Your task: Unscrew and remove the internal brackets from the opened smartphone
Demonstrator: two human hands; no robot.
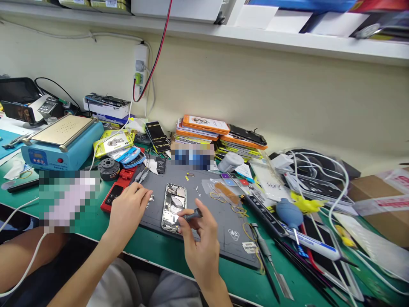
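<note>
Lying between hands (204, 243): opened phone (174, 200)

right hand (203, 241) holds screwdriver (193, 214) at opened phone (173, 200) | left hand (130, 209) is near red box (108, 200) | phone lies on mat (228, 236)

The opened phone (174, 204) has a smooth, light metal-looking rim around mixed dull and shiny innards; the screwdriver (193, 214) is dark with a slight sheen. The work mat (229, 218) looks matt and rubbery, the counter (156, 246) smooth green. The heating plate (65, 128) is perforated brushed-looking metal, the blower bulb (289, 212) matt rubber, the box (375, 204) plain cardboard under glossy tape (394, 204).
</note>
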